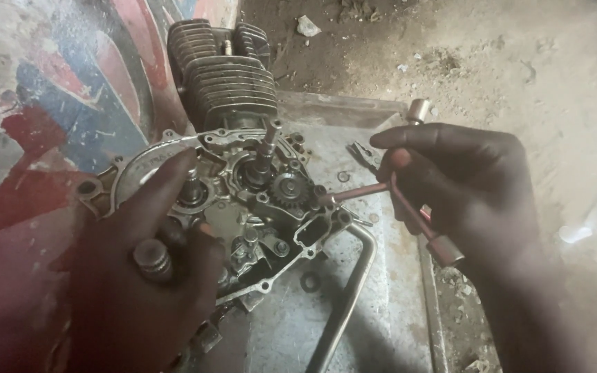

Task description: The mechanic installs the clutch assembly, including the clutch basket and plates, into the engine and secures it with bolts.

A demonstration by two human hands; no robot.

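Red-handled and three-armed, a Y-shaped socket wrench (409, 200) was clamped in the right hand (471, 186), fingers curled round its hub; one arm's socket met a bolt at the right edge of the open engine crankcase (243, 200), a second pointed up past the fingers, the third down toward the wrist. The left hand (146, 276) lay on the crankcase's left side, index finger stretched across the round cover, the rest loosely bent, gripping nothing. Gears and an upright shaft (267, 145) showed inside the case, with the finned cylinder (226, 83) standing behind it. The engine sat in a shallow, grimy metal tray (381, 304), where a bent steel lever (350, 290) and loose washers also lay. Bare dusty ground (519, 62) spread to the right.
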